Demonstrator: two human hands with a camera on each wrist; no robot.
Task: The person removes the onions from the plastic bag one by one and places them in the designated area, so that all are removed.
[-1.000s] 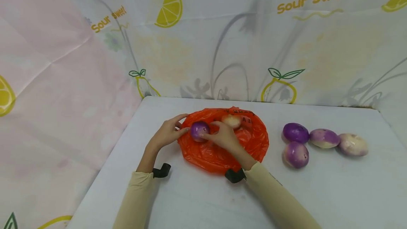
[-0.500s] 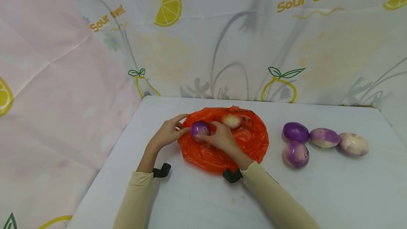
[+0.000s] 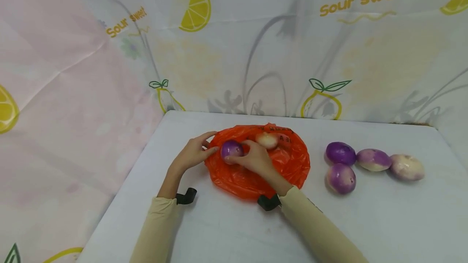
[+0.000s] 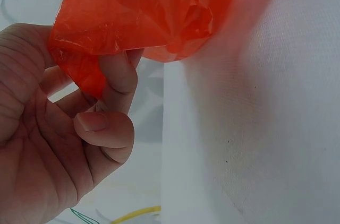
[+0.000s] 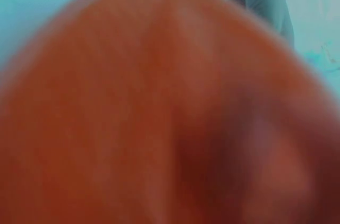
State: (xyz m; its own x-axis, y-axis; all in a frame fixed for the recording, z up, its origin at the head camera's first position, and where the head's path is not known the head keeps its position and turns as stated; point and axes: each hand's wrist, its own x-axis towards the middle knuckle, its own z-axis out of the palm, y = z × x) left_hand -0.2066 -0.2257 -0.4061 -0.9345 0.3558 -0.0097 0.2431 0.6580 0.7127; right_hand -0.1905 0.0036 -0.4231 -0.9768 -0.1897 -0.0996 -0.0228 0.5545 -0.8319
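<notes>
An orange-red plastic bag (image 3: 234, 184) lies spread with its mouth open on the white table. At its left rim my left hand (image 3: 191, 152) pinches the plastic; in the left wrist view the bag's edge (image 4: 79, 67) runs between the thumb and the fingers. My right hand (image 3: 258, 158) reaches over the bag and holds a purple-and-white turnip (image 3: 229, 148) with thumb and fingers, close to my left fingertips. Further back inside the bag sits a paler turnip (image 3: 267, 141). Blurred orange plastic (image 5: 117, 102) fills most of the right wrist view and hides the right fingers.
To the right of the bag several more turnips lie close together: a dark purple one (image 3: 340, 153), a rounder one (image 3: 341, 179) in front, and a pale one (image 3: 407, 167) at the far right. A lemon-print cloth (image 3: 234, 52) hangs behind the table (image 3: 234, 234).
The right hand and its turnip have shifted very slightly to the right over the bag. The left hand keeps its hold on the rim; the other turnips have not moved.
</notes>
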